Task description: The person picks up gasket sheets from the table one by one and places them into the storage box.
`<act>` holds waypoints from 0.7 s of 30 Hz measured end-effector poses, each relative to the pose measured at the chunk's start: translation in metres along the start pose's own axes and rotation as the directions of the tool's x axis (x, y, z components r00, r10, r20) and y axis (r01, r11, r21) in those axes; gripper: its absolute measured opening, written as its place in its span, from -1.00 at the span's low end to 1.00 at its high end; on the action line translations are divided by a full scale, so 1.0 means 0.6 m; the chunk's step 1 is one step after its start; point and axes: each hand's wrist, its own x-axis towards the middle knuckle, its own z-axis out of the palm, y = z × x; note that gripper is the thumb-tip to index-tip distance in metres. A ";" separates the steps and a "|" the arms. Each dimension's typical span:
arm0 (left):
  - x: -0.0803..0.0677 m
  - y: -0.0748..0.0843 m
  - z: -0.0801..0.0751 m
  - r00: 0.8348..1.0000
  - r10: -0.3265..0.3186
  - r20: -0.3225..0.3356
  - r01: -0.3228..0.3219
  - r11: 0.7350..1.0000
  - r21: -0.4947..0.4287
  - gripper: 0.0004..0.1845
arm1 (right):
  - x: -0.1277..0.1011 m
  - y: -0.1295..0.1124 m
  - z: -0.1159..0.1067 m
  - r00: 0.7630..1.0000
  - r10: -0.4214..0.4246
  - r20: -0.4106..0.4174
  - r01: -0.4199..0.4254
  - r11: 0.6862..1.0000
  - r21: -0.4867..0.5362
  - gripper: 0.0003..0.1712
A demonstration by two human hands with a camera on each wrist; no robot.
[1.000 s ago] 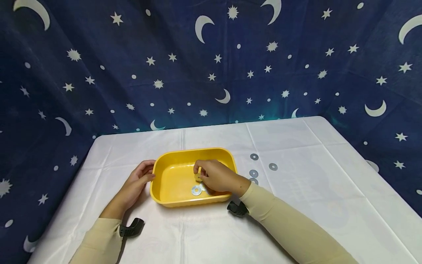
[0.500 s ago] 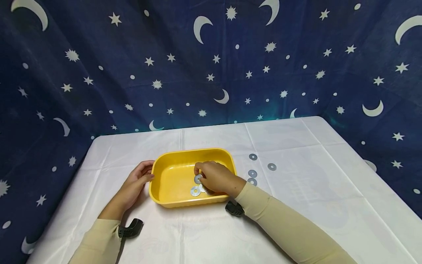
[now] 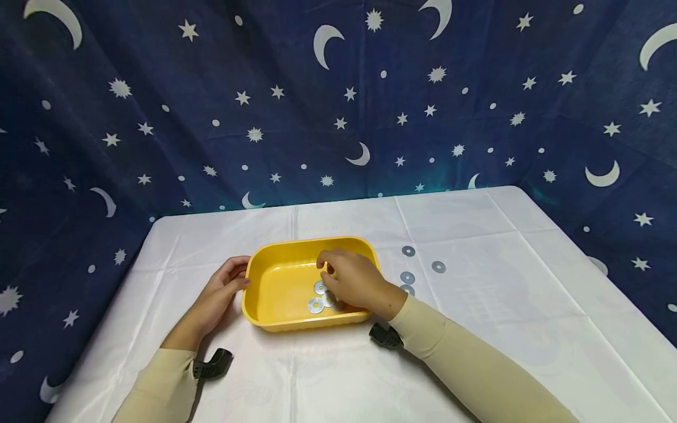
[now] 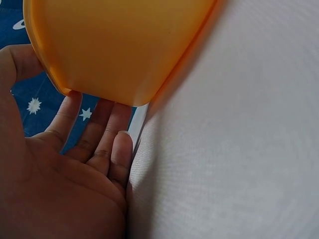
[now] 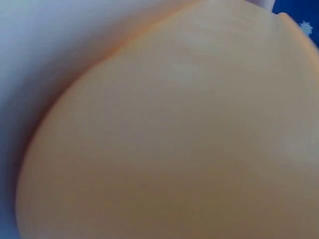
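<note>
In the head view my left hand (image 3: 217,295) holds the left end of a yellow tray (image 3: 280,325). Seen from the left wrist, its thumb is at the rim and its fingers (image 4: 117,122) lie against the tray's outer end wall (image 4: 119,59). My right hand (image 3: 357,283) hovers inside the tray's right half, thumb and forefinger apart with nothing between them. Just below its thumb lies a flat metal washer (image 3: 320,287). Several more washers, one of them a washer (image 3: 315,305) nearer the front wall, lie beside it, partly hidden by the hand.
Right of the tray, several grey washers lie on the white cloth, among them a washer (image 3: 408,251) at the back and a washer (image 3: 438,267) farthest right. The white-covered table (image 3: 476,329) meets a dark blue star-patterned curtain (image 3: 296,117). The tray's wall (image 5: 174,129) fills the right wrist view.
My right hand has let go of a washer, which now lies in the tray. Its thumb and forefinger have parted and moved slightly up and right. The left hand stays at the tray.
</note>
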 end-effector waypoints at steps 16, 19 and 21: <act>-0.001 -0.003 0.001 1.000 0.023 0.000 -0.023 1.000 0.010 -0.52 | -0.065 0.034 -0.063 0.952 0.024 -0.304 0.028 0.986 0.165 -0.94; -0.001 -0.003 0.001 1.000 0.025 0.000 -0.025 1.000 0.008 -0.52 | -0.071 0.048 -0.068 0.947 0.046 -0.317 0.013 0.983 0.182 -0.93; 0.000 -0.002 0.001 1.000 0.023 -0.001 -0.023 1.000 0.011 -0.52 | -0.074 0.057 -0.070 0.947 0.063 -0.315 -0.002 0.982 0.191 -0.92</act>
